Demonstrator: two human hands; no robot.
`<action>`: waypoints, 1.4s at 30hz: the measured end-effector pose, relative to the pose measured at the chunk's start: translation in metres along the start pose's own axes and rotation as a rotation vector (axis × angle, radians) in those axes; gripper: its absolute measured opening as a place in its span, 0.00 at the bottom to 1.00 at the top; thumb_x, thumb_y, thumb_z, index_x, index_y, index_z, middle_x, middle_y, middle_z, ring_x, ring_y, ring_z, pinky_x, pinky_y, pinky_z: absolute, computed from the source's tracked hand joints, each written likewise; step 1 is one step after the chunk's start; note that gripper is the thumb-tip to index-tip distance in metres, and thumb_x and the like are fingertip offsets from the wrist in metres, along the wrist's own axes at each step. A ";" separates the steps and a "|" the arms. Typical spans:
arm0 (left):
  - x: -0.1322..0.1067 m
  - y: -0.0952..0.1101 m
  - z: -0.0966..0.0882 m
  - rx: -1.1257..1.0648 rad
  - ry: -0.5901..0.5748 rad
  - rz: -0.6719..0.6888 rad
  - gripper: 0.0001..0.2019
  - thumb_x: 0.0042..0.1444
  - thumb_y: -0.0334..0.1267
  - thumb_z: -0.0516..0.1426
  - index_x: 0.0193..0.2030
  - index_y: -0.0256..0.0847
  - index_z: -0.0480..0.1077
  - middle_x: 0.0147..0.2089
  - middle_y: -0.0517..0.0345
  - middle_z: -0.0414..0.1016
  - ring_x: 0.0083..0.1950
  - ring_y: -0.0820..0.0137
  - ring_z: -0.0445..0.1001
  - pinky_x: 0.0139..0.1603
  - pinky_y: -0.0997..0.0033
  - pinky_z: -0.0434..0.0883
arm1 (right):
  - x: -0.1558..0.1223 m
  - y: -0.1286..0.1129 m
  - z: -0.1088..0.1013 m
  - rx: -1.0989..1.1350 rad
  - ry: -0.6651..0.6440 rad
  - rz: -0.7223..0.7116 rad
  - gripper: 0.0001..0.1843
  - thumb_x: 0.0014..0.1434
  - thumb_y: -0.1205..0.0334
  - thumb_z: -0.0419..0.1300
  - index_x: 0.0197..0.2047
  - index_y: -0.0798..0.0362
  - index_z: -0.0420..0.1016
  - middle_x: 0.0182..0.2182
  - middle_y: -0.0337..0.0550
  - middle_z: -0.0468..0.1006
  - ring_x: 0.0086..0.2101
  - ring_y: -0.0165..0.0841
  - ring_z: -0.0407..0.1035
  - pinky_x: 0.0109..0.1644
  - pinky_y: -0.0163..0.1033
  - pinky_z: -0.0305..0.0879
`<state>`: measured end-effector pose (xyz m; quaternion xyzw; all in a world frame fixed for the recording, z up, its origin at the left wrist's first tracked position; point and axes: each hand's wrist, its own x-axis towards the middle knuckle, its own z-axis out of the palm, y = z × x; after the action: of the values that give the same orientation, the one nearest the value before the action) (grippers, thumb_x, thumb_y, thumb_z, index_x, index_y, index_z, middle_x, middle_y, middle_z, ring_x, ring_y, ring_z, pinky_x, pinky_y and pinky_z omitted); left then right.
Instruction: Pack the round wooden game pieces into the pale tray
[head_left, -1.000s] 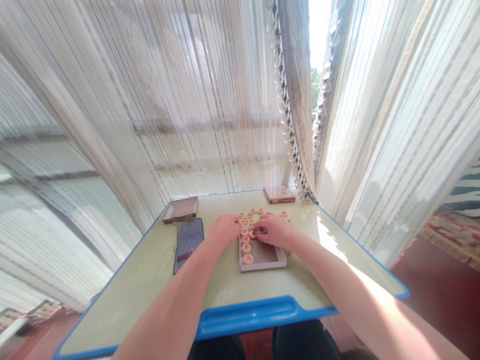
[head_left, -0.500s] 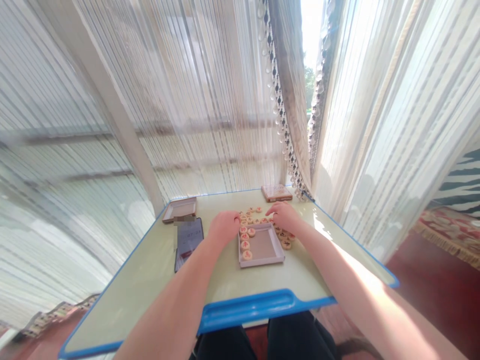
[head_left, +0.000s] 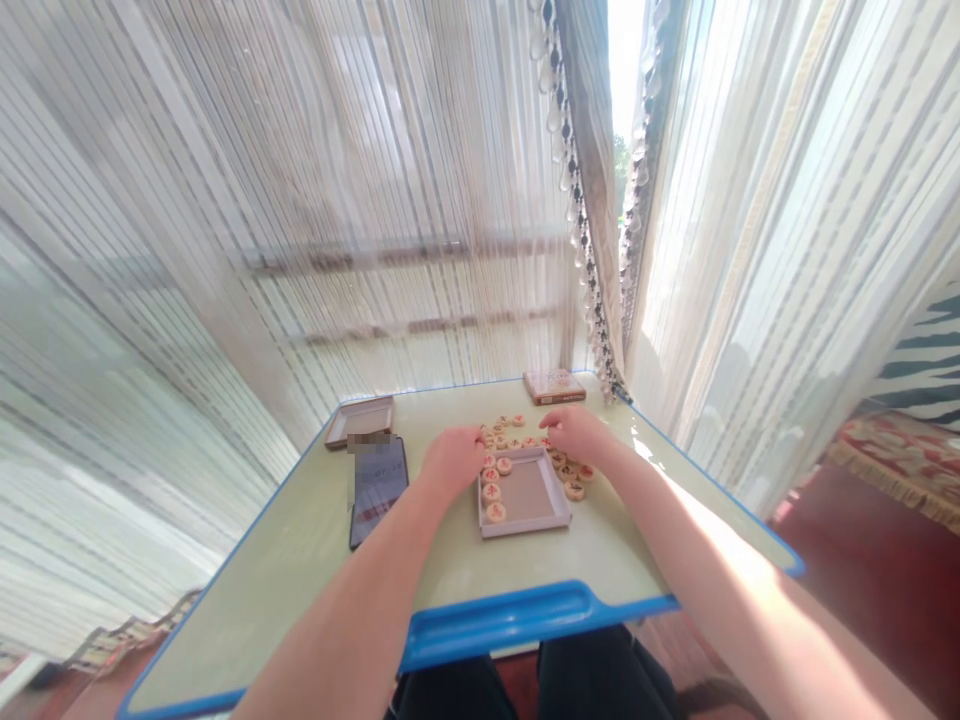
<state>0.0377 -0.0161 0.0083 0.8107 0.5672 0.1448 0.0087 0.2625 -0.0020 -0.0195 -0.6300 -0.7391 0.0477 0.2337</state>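
Observation:
A shallow open box (head_left: 529, 490) lies in the middle of the table, with several round Chinese chess pieces (head_left: 491, 492) lined up along its left side and another beside that row. My left hand (head_left: 454, 460) is at the box's far left corner, fingertips pressed together. Whatever they pinch is hidden. Over the loose pieces at the far right corner is my right hand (head_left: 576, 433), its fingers curved and somewhat apart, with no piece visibly held. Loose pieces (head_left: 568, 472) lie behind the box and along its right side, partly covered by the hands.
A phone (head_left: 377, 495) lies left of my left forearm. Behind it sits a shallow box lid (head_left: 360, 420). A closed flat box (head_left: 553, 386) rests at the table's back edge. The table (head_left: 300, 570) has a blue rim, and string curtains (head_left: 420, 200) hang behind it.
My right hand has shifted slightly right among the loose pieces. My left hand has moved a little right, over the box's far left corner. The pieces in the box look the same.

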 end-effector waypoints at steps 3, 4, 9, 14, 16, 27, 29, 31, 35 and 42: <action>0.000 0.003 -0.001 0.007 -0.016 -0.012 0.15 0.54 0.33 0.45 0.36 0.41 0.73 0.37 0.54 0.77 0.39 0.67 0.72 0.40 0.72 0.66 | -0.001 -0.001 -0.003 -0.025 -0.059 -0.027 0.16 0.49 0.68 0.52 0.37 0.50 0.79 0.35 0.43 0.79 0.37 0.35 0.71 0.41 0.35 0.63; -0.001 0.003 -0.001 0.008 -0.018 -0.009 0.15 0.54 0.32 0.45 0.35 0.41 0.73 0.37 0.54 0.77 0.39 0.67 0.72 0.40 0.71 0.66 | -0.002 -0.001 -0.005 -0.030 -0.086 -0.040 0.16 0.49 0.67 0.52 0.36 0.50 0.79 0.35 0.43 0.79 0.37 0.35 0.71 0.41 0.35 0.62; 0.000 0.002 -0.001 0.018 0.012 0.018 0.14 0.53 0.33 0.46 0.32 0.42 0.72 0.35 0.55 0.76 0.39 0.66 0.73 0.40 0.70 0.66 | -0.004 -0.005 -0.008 -0.049 -0.125 -0.009 0.16 0.49 0.67 0.52 0.38 0.50 0.79 0.37 0.43 0.79 0.38 0.36 0.71 0.40 0.35 0.62; -0.001 0.000 -0.001 0.022 0.020 0.026 0.14 0.52 0.31 0.46 0.32 0.42 0.72 0.36 0.56 0.76 0.39 0.66 0.73 0.39 0.69 0.66 | -0.005 -0.004 -0.009 -0.033 -0.154 -0.034 0.15 0.50 0.65 0.54 0.38 0.50 0.78 0.39 0.43 0.78 0.39 0.36 0.70 0.40 0.34 0.62; -0.001 0.000 -0.001 0.026 0.012 0.018 0.14 0.52 0.31 0.45 0.33 0.42 0.72 0.36 0.55 0.76 0.39 0.66 0.73 0.38 0.70 0.66 | -0.006 -0.004 -0.010 -0.018 -0.152 -0.021 0.14 0.50 0.62 0.55 0.39 0.50 0.78 0.38 0.43 0.78 0.38 0.36 0.71 0.39 0.34 0.62; -0.002 0.003 -0.003 0.090 0.012 0.029 0.15 0.53 0.32 0.45 0.34 0.43 0.73 0.37 0.55 0.76 0.39 0.65 0.73 0.39 0.69 0.67 | -0.007 -0.003 -0.011 0.021 -0.134 -0.006 0.14 0.50 0.59 0.57 0.40 0.50 0.77 0.35 0.42 0.78 0.34 0.34 0.70 0.35 0.34 0.61; -0.002 0.004 -0.003 0.091 0.017 0.029 0.15 0.52 0.32 0.45 0.34 0.43 0.73 0.37 0.55 0.76 0.39 0.65 0.73 0.39 0.69 0.67 | -0.008 -0.003 -0.013 0.030 -0.136 -0.002 0.13 0.50 0.65 0.55 0.39 0.49 0.77 0.35 0.42 0.78 0.34 0.34 0.71 0.35 0.34 0.60; -0.002 0.004 -0.003 0.088 0.018 0.022 0.15 0.52 0.31 0.45 0.35 0.43 0.73 0.37 0.54 0.76 0.40 0.65 0.73 0.39 0.68 0.67 | -0.008 -0.004 -0.014 0.036 -0.133 0.020 0.16 0.51 0.69 0.52 0.39 0.49 0.78 0.33 0.42 0.79 0.33 0.33 0.71 0.35 0.33 0.60; -0.002 0.005 -0.003 0.067 0.007 0.008 0.15 0.52 0.32 0.46 0.35 0.42 0.73 0.37 0.54 0.76 0.40 0.65 0.73 0.40 0.68 0.67 | -0.010 -0.006 -0.016 -0.003 -0.104 -0.011 0.14 0.52 0.66 0.53 0.39 0.50 0.78 0.37 0.44 0.78 0.36 0.35 0.70 0.37 0.34 0.61; -0.003 0.006 -0.004 0.083 -0.020 -0.006 0.15 0.50 0.31 0.47 0.35 0.44 0.74 0.36 0.54 0.76 0.39 0.65 0.73 0.38 0.69 0.67 | -0.010 -0.003 -0.015 -0.048 -0.173 -0.030 0.13 0.52 0.58 0.56 0.38 0.49 0.77 0.37 0.43 0.78 0.37 0.35 0.71 0.38 0.34 0.62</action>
<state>0.0411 -0.0213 0.0126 0.8102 0.5748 0.1130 -0.0189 0.2665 -0.0157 -0.0076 -0.6178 -0.7667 0.0806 0.1546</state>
